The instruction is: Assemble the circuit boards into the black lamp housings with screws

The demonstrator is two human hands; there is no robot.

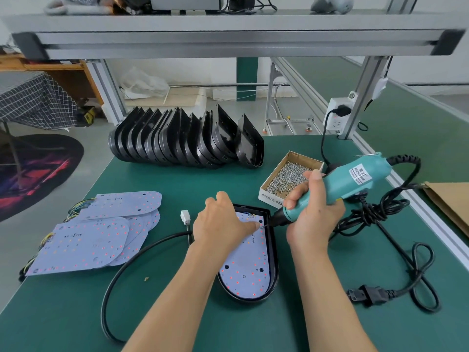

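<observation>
Right hand (pixel 313 212) gripping screwdriver (pixel 350 181), left hand (pixel 220 224) pinching screw (pixel 261 226)

Wall socket (pixel 338 116), brown cardboard (pixel 450 204)

We are seeing open green mat (pixel 63 313) lying left of our hands; tangled black power cords (pixel 375 214) are crowding their right.

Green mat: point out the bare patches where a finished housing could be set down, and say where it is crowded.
Bare mat lies near the front edge, left of the black cable and below the stacked circuit boards. Another strip runs between those boards and the row of black housings. The right is crowded: screw box, the electric screwdriver and its tangled cords.
</observation>
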